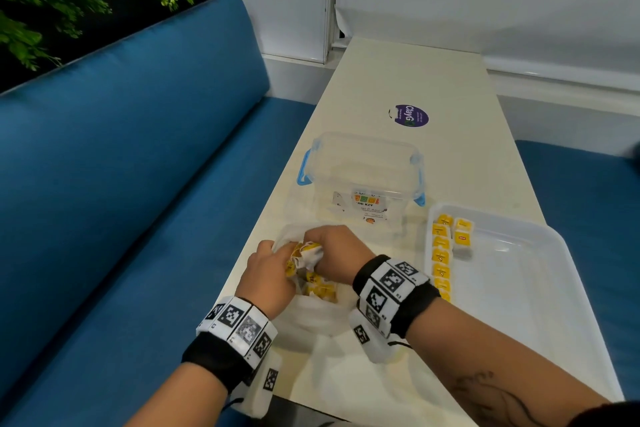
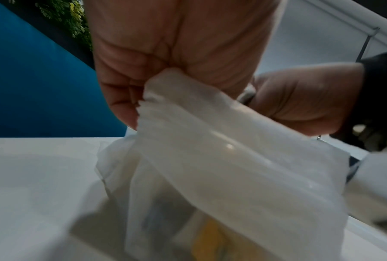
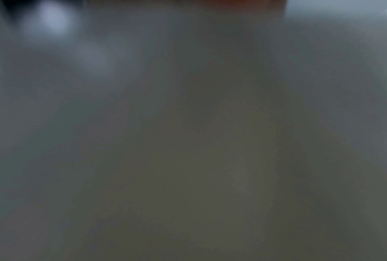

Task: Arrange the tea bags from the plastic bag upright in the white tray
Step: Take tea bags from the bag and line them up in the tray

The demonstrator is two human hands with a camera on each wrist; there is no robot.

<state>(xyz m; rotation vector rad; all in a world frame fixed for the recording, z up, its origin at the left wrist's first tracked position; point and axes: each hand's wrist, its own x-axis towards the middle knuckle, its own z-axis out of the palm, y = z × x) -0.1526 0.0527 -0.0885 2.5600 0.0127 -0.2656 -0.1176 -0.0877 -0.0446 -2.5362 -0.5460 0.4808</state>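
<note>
A clear plastic bag (image 1: 311,312) with several yellow tea bags (image 1: 320,286) lies on the cream table, just in front of me. My left hand (image 1: 268,270) grips the bag's rim; the left wrist view shows its fingers (image 2: 125,98) curled round a fold of the plastic bag (image 2: 221,159). My right hand (image 1: 329,250) is at the bag's mouth, fingers curled on a crumpled tea bag (image 1: 310,253). The white tray (image 1: 519,288) sits to the right, with a row of upright yellow tea bags (image 1: 441,253) along its left wall. The right wrist view is a grey blur.
A clear lidded box with blue clips (image 1: 363,177) stands behind the bag. A purple sticker (image 1: 411,115) lies farther back on the table (image 1: 398,80). A blue sofa (image 1: 121,184) runs along the left, and the table edge is close to my left wrist.
</note>
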